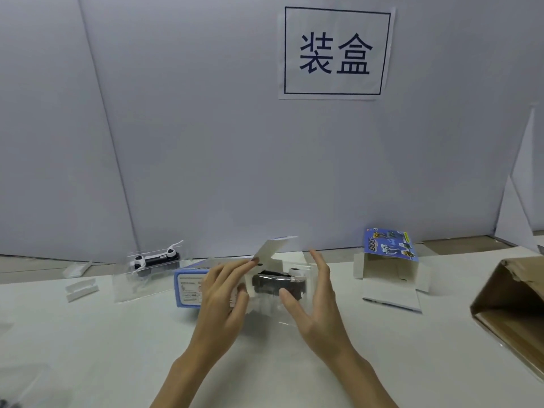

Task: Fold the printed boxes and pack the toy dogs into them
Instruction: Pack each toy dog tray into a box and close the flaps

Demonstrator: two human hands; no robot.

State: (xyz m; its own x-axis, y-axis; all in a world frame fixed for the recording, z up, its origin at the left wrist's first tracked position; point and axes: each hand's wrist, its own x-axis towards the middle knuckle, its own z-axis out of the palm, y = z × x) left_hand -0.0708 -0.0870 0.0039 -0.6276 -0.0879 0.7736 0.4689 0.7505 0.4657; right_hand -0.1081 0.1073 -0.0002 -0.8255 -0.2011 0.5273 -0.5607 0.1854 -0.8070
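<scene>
Head view: left hand (225, 293) grips printed box (191, 287), flap raised; right hand (316, 293), fingers straight, pushes bagged toy dog (276, 282) in. Risk: bag snagging the opening.

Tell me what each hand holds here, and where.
Left hand grips the printed box at its open end; right hand, fingers straight, touches the bagged toy dog.

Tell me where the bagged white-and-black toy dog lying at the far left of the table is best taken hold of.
Take the white-and-black toy dog across the middle of its black body, coming from above. It lies lengthwise on the table inside a clear bag, so the long sides are free, while the thin white end pieces look fragile.
</scene>
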